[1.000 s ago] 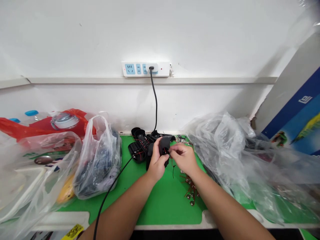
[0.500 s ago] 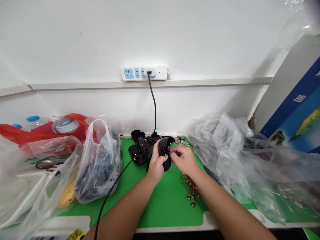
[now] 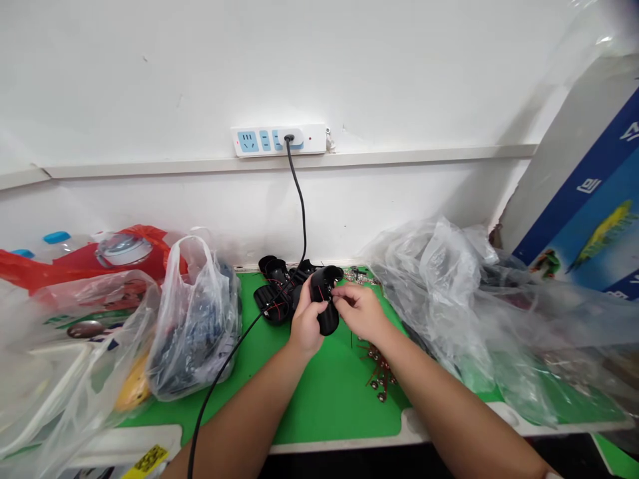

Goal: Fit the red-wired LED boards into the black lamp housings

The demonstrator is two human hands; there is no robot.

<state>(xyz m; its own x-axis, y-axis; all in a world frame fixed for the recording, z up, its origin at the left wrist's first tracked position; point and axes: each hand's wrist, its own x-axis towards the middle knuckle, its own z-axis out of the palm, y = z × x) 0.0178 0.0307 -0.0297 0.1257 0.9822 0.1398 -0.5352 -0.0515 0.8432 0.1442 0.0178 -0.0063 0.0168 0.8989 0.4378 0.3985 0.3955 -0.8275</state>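
My left hand is wrapped round a black curved plastic housing that has a thin red wire showing on it. At the right side of that housing, my right hand has thumb and forefinger pinched together; whatever is between them is too small to make out. Behind my left hand lies a heap of similar black housings with red wires. Small metal parts on reddish-brown wires lie below my right wrist, partly covered by the forearm. More small metallic parts sit beyond my right hand.
A black cable runs from a wall power strip across the housings and over my left forearm. Filled plastic bags stand at left on the green tabletop. Clear plastic sheeting and a blue printed box are at right.
The whole view has shifted slightly, so things appear a little further left and up. Both hands stay at the same housing, with the right fingertips still pinched at its side.
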